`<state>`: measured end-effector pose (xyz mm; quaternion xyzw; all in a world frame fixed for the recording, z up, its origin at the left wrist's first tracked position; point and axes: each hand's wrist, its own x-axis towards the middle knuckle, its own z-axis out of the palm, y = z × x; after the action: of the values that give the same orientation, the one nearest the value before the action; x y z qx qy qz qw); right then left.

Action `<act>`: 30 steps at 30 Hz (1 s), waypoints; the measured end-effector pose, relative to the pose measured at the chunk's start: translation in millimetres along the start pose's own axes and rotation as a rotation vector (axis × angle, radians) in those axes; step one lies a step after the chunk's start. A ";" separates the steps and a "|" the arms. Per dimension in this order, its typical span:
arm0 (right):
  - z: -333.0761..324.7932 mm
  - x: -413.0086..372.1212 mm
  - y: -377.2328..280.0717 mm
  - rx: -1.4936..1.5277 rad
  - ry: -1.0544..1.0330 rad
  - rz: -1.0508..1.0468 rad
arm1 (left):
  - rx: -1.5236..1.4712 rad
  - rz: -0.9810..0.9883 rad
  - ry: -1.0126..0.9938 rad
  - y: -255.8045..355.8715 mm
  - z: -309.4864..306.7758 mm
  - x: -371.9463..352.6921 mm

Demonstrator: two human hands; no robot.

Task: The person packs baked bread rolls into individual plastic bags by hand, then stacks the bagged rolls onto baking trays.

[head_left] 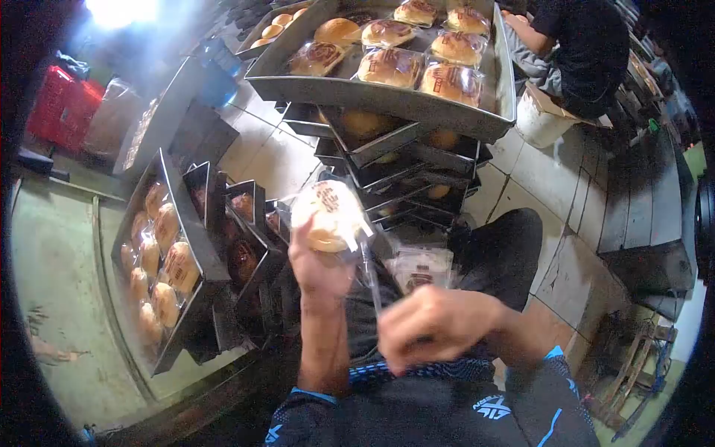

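My left hand (322, 270) is raised over my lap, its fingers wrapped round a round bun (319, 223) in a clear wrapper with dark print. A thin, pale strip (372, 279) runs from the bun's right side down to my right hand (439, 322). That hand is closed and blurred by motion, with the strip's lower end hidden behind its fingers. Between the hands, a stack of clear printed bags (419, 265) lies on my lap.
In front, a metal tray (387, 99) of wrapped buns tops a crisscross stack of trays (417, 160). Another tray (195, 316) of wrapped buns leans at the left. A person (577, 59) sits near a white bucket (541, 123). A red crate (63, 108) stands far left.
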<state>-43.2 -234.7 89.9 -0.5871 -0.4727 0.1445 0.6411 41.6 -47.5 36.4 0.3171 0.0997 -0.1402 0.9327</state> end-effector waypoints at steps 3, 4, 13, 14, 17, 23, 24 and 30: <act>-28.5 -24.9 21.1 0.116 -0.081 0.285 | -0.084 -0.067 -0.066 7.3 -15.5 -0.2; -19.5 -24.5 42.3 -0.324 0.330 0.321 | -0.050 -0.087 -0.056 2.6 -18.2 -1.9; 5.3 -6.6 79.0 -0.300 1.205 0.067 | 0.594 0.464 0.042 -71.8 -49.2 -35.3; 6.9 -6.5 84.4 -0.168 1.211 0.094 | 0.719 0.607 -0.044 -62.6 -65.2 -31.9; 1.1 3.2 70.8 -0.217 1.086 0.246 | 1.100 0.996 0.029 -23.7 -57.5 -29.5; -15.5 10.6 146.5 -0.706 0.912 0.170 | 1.556 1.313 0.152 6.7 -112.0 -9.9; -9.3 6.8 166.8 -0.215 0.968 0.369 | 1.590 1.214 0.150 5.0 -123.6 -6.5; 1.6 9.8 180.1 -0.632 0.927 0.183 | 1.432 1.117 0.207 -9.8 -137.9 -11.1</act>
<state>27.2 -178.0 -66.2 -0.7911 -0.1091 -0.2217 0.5596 14.6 32.7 -73.4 0.8332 -0.0961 0.3321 0.4316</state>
